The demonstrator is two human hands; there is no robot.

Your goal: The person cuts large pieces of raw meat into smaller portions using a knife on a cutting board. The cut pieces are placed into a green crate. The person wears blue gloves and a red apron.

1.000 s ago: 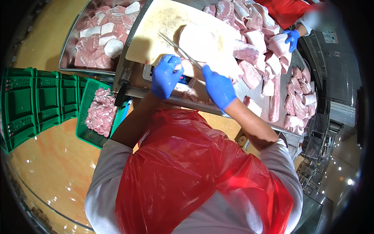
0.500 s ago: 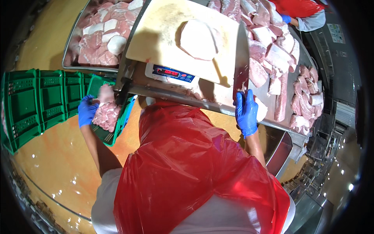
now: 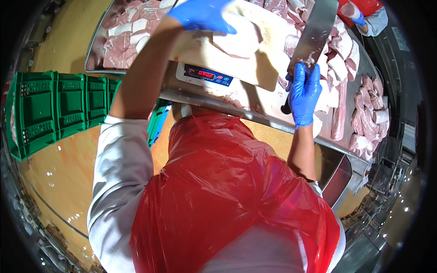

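Observation:
My left hand (image 3: 200,16), in a blue glove and blurred by motion, reaches over the pale cutting board (image 3: 191,48). Its thumb is stretched apart from the other fingers, at the left edge of a thick white-topped slab of meat (image 3: 241,38). My right hand (image 3: 304,95), also gloved in blue, is closed round the handle of a broad-bladed knife (image 3: 317,34). The blade points away from me, to the right of the board, with scraps of meat near its base. Below the board's near edge shows a digital scale (image 3: 205,75) with a lit red display.
At the back left stands a metal tray (image 3: 93,57) of meat pieces. Many cuts of meat (image 3: 343,54) cover the steel table on the right. Green crates (image 3: 59,107) stand at the left. A co-worker's gloved hand (image 3: 359,18) holds meat at the far right.
My left hand has left the meat in the green crate and moved up and right over the board. My right hand has raised the knife and swung its blade away from me.

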